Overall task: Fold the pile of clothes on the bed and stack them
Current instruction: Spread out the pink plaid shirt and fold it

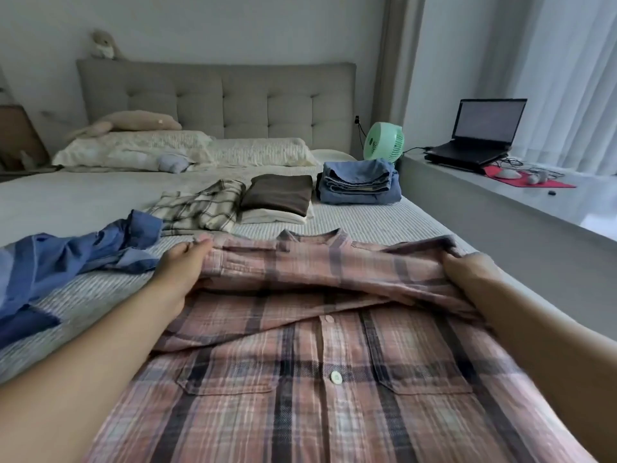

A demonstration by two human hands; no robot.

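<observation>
I have the pink plaid shirt spread front-up on the near part of the bed, buttons and two chest pockets facing me, collar toward the far side. My left hand pinches the cloth at the left shoulder, fingers curled into the fabric; my right hand grips the right shoulder the same way, its fingertips tucked under the folded edge. Between them the upper part is doubled over in a loose ridge.

I judge it light, soft flannel: it sags wherever unsupported and will not keep a crease unless pressed flat. It looks grippy rather than slippery, so a pinch holds. The shoulder seams and side edges seem the best places to take hold; the button placket is stiffer and makes a natural centre line.

Farther off lie a crumpled blue shirt at the left, a cream plaid garment, a brown folded stack and folded denim at the right.
</observation>
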